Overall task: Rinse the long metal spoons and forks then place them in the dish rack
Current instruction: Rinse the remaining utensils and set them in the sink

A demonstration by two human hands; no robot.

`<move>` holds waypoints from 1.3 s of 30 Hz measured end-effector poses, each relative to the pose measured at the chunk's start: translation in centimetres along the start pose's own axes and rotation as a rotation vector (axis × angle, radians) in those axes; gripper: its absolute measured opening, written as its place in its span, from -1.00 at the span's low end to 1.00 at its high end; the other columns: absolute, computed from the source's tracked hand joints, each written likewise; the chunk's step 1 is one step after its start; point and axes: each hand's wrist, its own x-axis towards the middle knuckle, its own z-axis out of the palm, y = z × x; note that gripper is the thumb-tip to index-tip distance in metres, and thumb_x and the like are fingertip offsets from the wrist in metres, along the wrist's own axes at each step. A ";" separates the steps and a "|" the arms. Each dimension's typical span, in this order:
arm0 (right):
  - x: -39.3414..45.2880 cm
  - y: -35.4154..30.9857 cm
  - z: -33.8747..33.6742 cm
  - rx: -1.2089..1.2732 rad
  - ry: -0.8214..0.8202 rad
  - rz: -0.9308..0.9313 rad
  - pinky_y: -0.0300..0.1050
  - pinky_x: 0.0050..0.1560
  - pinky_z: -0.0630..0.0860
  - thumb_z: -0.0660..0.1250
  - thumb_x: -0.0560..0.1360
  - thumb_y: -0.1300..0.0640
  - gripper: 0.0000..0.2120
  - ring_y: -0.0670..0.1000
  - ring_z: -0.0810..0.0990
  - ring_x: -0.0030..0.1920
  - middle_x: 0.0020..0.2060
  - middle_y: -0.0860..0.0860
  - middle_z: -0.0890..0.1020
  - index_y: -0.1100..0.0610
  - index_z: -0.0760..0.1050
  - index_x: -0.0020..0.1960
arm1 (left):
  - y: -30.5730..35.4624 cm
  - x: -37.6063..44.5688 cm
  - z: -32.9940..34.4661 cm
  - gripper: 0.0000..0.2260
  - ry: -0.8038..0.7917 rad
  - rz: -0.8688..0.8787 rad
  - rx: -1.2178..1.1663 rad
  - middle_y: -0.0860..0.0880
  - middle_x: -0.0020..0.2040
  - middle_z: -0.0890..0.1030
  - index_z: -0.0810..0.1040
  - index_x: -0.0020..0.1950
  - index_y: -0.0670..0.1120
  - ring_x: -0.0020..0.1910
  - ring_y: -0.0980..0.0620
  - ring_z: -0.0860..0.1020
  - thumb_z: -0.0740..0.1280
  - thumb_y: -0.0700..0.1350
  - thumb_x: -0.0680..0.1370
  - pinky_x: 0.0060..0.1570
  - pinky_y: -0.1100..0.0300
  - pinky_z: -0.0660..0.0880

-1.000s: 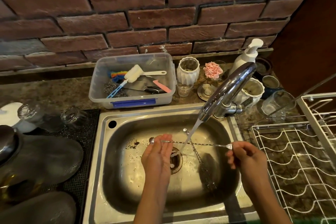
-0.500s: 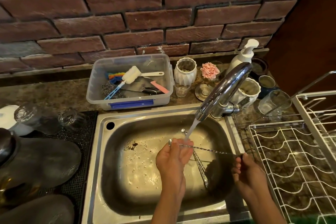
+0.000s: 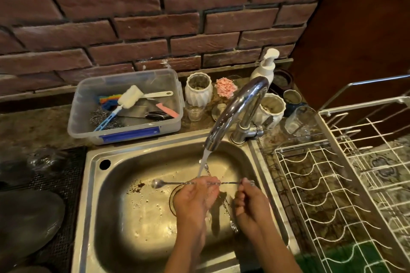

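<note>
Rinsing one long spoon under the tap, rack not yet used

The left hand [image 3: 195, 195] pinches the middle of the spoon [image 3: 175, 183] and the right hand [image 3: 250, 201] grasps its far end, holding it level over the sink [image 3: 124, 217] where the water [image 3: 203, 165] falls on the handle. More long cutlery [image 3: 229, 213] lies on the sink bottom between the hands. The rack [image 3: 315, 184] on the right holds no cutlery that I can see, so I judge the task is only at its beginning
</note>
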 end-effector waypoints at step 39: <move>1.8 3.3 2.8 -0.906 -0.040 -0.320 -0.24 -0.37 0.45 0.27 0.54 0.35 -0.83 -0.11 0.53 -0.42 -0.37 0.04 0.62 0.22 0.59 -0.16 | 1.1 3.5 -9.7 -0.84 0.370 0.214 0.047 -0.12 -0.24 0.74 0.66 -0.07 -0.22 -0.29 0.04 0.72 0.34 -0.18 0.63 -0.25 0.19 0.68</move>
